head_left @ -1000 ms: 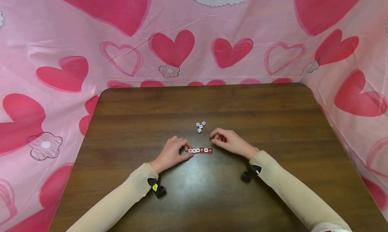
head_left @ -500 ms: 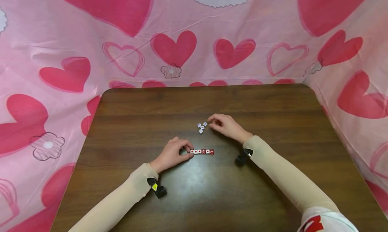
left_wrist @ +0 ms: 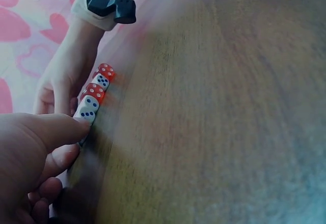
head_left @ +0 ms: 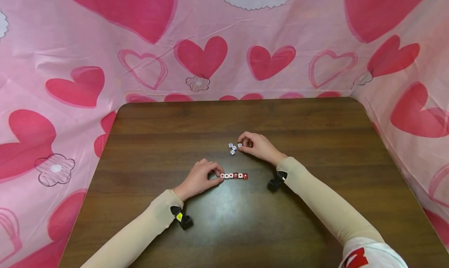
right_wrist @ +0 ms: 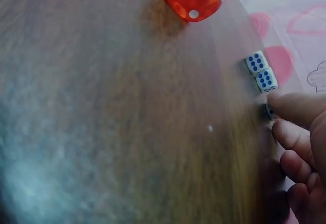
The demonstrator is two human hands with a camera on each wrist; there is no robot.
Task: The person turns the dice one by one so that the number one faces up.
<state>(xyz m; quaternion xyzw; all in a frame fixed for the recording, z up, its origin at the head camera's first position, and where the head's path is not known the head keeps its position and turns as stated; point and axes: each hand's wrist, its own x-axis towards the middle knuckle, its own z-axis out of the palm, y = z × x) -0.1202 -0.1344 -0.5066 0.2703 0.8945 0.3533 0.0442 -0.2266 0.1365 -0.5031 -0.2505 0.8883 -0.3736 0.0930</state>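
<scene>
A straight row of touching dice runs across the table, white ones with red translucent ones toward its right end. My left hand rests at the row's left end, where thumb and index finger pinch the endmost white die. Farther back lies a loose cluster of white dice. At the cluster's right side my right hand pinches one white die between thumb and fingertips. In the right wrist view, the thumb partly hides that blue-dotted die. The row's red end die shows near the top there.
The brown wooden table has a rounded far edge. A pink cloth with hearts hangs behind it and along both sides. Black wrist cameras hang below both sleeves, close over the table.
My right hand has moved from near the row's right end back to the cluster and taken hold of its right-hand white die, turning it slightly. The left hand has stayed in place.
</scene>
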